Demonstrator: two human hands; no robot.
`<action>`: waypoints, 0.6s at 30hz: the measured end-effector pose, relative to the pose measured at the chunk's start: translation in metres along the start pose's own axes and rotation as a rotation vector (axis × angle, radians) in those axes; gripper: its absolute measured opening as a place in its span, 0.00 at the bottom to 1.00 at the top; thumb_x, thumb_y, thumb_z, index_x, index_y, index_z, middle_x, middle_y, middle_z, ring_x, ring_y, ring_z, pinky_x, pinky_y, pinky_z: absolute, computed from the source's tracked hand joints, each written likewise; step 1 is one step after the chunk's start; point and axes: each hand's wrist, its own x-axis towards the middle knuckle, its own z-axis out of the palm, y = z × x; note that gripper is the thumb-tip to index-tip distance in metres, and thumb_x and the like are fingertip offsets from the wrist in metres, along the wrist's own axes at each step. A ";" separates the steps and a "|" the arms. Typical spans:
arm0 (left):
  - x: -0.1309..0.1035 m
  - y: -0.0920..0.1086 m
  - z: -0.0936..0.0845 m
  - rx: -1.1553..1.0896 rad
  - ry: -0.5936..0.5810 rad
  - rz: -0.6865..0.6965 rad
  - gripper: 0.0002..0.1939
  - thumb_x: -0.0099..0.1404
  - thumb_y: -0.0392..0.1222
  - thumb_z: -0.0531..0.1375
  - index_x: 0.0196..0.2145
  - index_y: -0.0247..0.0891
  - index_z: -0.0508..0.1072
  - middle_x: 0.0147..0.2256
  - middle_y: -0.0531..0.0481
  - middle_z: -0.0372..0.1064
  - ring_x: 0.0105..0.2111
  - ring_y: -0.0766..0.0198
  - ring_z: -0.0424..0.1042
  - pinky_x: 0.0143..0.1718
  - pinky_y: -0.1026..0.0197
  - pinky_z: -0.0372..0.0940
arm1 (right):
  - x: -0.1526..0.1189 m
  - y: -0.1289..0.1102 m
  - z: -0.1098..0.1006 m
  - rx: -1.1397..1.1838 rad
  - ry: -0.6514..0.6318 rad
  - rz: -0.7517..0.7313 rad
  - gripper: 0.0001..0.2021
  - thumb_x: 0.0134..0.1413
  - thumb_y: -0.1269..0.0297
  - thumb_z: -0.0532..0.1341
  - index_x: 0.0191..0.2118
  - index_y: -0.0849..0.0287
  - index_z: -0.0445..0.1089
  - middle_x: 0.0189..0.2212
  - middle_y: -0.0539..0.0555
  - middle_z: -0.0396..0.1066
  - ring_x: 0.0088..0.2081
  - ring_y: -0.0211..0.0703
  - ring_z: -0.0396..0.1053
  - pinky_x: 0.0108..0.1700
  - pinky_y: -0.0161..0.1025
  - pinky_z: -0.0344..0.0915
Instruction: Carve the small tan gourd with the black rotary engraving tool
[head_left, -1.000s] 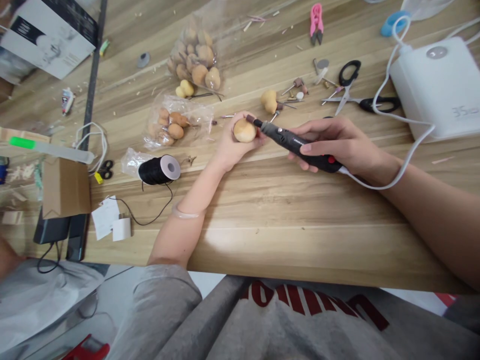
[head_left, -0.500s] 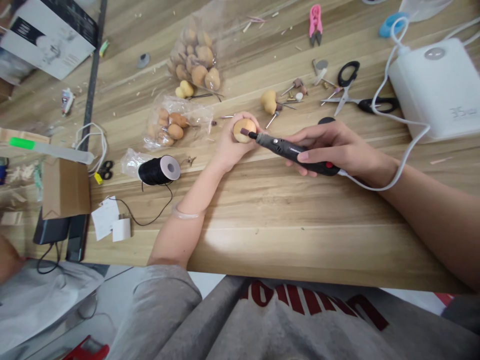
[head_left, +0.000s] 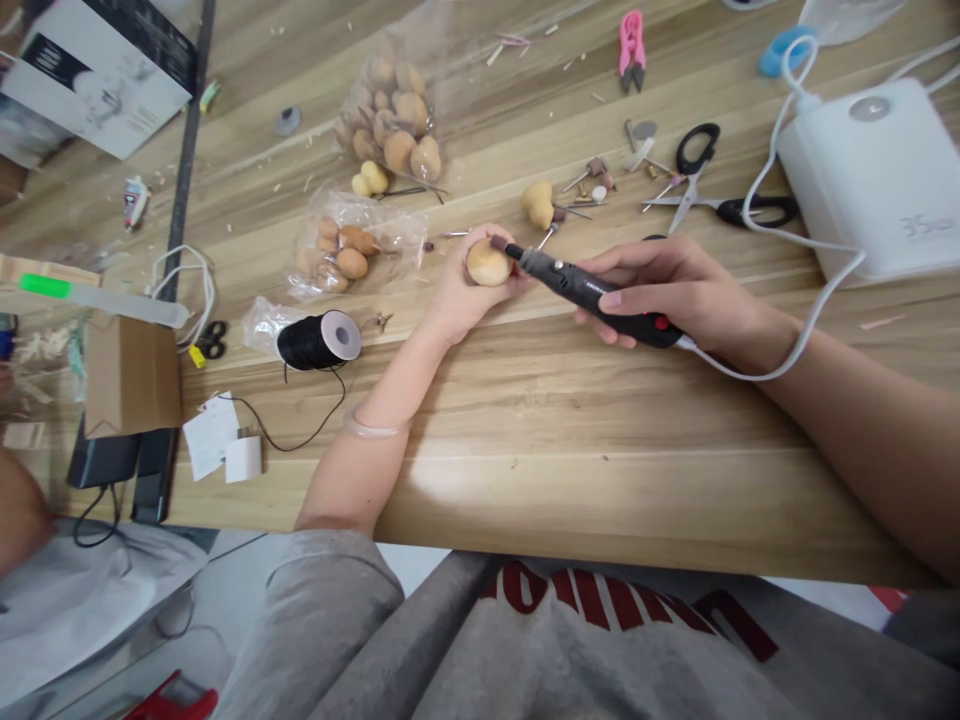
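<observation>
My left hand [head_left: 456, 290] is wrapped round a small round tan gourd [head_left: 489, 266], its fingers mostly behind it. In my right hand [head_left: 679, 290] is a black rotary tool [head_left: 574, 285], held like a pen, with a white cord running from its rear end. The tool's brownish grinding bit lies over the gourd's far upper edge; whether it touches cannot be made out. Just beyond the hands rest another small gourd [head_left: 538, 204] and several loose grinding bits [head_left: 595, 167].
Bags of small gourds [head_left: 399, 150] lie at the back left, near a black cord spool [head_left: 319, 341]. Scissors [head_left: 694, 180], pink pliers [head_left: 631, 45] and a white power bank [head_left: 874, 180] are on the right. A cardboard box [head_left: 133, 375] stands left, beside another person's arm [head_left: 22, 510].
The rotary tool's bit has shifted up from the gourd's middle to its far edge. The gourd has turned slightly in my left hand, and my right hand has moved a little.
</observation>
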 end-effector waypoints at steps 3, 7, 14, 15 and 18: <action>0.001 -0.002 0.000 -0.003 -0.030 -0.013 0.24 0.50 0.58 0.70 0.33 0.41 0.67 0.32 0.54 0.68 0.34 0.65 0.69 0.41 0.55 0.66 | 0.000 0.000 0.000 -0.019 -0.060 -0.004 0.14 0.50 0.76 0.65 0.44 0.67 0.73 0.30 0.56 0.76 0.21 0.35 0.68 0.19 0.31 0.63; 0.001 -0.001 0.000 -0.011 -0.005 -0.015 0.24 0.46 0.55 0.73 0.33 0.43 0.66 0.30 0.56 0.68 0.32 0.67 0.66 0.40 0.55 0.66 | -0.001 -0.001 0.000 -0.007 0.011 0.000 0.13 0.52 0.75 0.64 0.46 0.66 0.73 0.30 0.55 0.76 0.22 0.35 0.69 0.20 0.31 0.65; 0.002 -0.004 -0.001 -0.045 -0.042 -0.019 0.23 0.47 0.57 0.72 0.34 0.44 0.67 0.31 0.54 0.69 0.35 0.62 0.68 0.42 0.51 0.66 | 0.000 0.000 0.000 -0.003 -0.033 0.003 0.15 0.51 0.74 0.65 0.47 0.66 0.73 0.30 0.56 0.76 0.21 0.34 0.68 0.19 0.31 0.64; 0.002 -0.005 -0.001 -0.029 -0.032 -0.006 0.23 0.46 0.55 0.73 0.33 0.45 0.68 0.31 0.54 0.69 0.34 0.63 0.67 0.41 0.51 0.66 | 0.000 0.000 0.000 0.003 -0.006 0.011 0.15 0.51 0.74 0.65 0.47 0.66 0.73 0.30 0.55 0.76 0.21 0.35 0.69 0.20 0.31 0.65; 0.002 -0.002 -0.001 -0.043 -0.042 -0.017 0.22 0.46 0.55 0.73 0.32 0.44 0.68 0.31 0.53 0.69 0.33 0.63 0.68 0.41 0.50 0.66 | 0.000 -0.001 0.000 -0.012 -0.043 0.015 0.13 0.51 0.74 0.65 0.45 0.66 0.74 0.30 0.55 0.76 0.22 0.34 0.68 0.19 0.31 0.64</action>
